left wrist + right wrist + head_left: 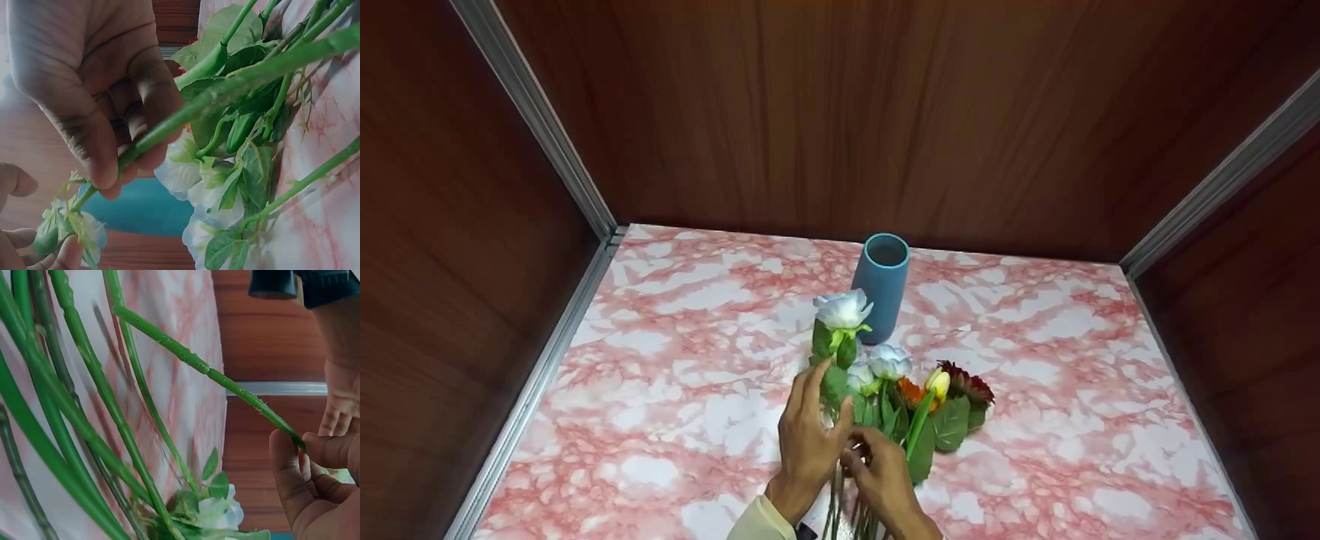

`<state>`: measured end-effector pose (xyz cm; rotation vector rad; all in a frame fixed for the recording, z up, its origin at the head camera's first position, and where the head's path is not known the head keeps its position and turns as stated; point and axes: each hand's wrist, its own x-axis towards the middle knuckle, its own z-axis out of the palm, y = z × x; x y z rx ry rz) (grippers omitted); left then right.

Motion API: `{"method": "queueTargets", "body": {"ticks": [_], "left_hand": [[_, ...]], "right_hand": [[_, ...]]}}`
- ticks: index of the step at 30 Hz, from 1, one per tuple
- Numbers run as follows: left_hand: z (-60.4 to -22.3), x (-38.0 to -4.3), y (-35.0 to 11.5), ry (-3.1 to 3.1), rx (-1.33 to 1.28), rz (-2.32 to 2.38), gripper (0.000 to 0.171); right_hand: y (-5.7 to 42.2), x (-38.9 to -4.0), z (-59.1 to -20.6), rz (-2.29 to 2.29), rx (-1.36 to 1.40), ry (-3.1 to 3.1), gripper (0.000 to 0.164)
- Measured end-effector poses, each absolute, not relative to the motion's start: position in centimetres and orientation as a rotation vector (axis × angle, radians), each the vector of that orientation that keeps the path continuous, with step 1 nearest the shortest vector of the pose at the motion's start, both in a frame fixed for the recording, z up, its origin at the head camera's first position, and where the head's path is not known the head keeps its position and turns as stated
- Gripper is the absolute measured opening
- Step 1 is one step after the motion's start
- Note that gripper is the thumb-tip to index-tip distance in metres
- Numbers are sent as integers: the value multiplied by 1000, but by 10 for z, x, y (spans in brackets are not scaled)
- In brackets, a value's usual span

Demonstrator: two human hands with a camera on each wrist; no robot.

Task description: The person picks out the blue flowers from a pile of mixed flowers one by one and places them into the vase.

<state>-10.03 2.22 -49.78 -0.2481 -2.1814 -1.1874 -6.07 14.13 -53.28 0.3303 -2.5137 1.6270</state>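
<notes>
My right hand point(887, 474) pinches the green stem point(197, 107) of a white rose point(842, 309) between thumb and forefinger; the right wrist view shows this pinch close to. My left hand point(808, 439) is raised beside that rose, fingers mostly straight. In the left wrist view its fingertips come right at the green base under the bloom point(59, 228). More flowers lie on the table by the right hand: white roses point(889, 361), an orange flower point(911, 391), a yellow tulip point(938, 384) and a dark red flower point(971, 387).
Behind the flowers a tall blue vase point(883, 292) stands upright, its mouth showing no flowers. The tabletop point(675, 420) has a pink and white marbled pattern. Brown wood-grain panels point(840, 120) with metal edge strips point(540, 112) enclose it at the back and sides.
</notes>
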Motion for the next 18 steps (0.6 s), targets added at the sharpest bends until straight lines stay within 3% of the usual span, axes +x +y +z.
{"method": "queueTargets", "body": {"ticks": [8,18], "left_hand": [[-496,-102,23,-2166,-223,-1273,41],[-508,-108,21,-2260,-202,-1260,40]], "right_hand": [[152,-68,-523,1501,278,-2495,19],[168,-77,-507,1452,216,-2440,22]]}}
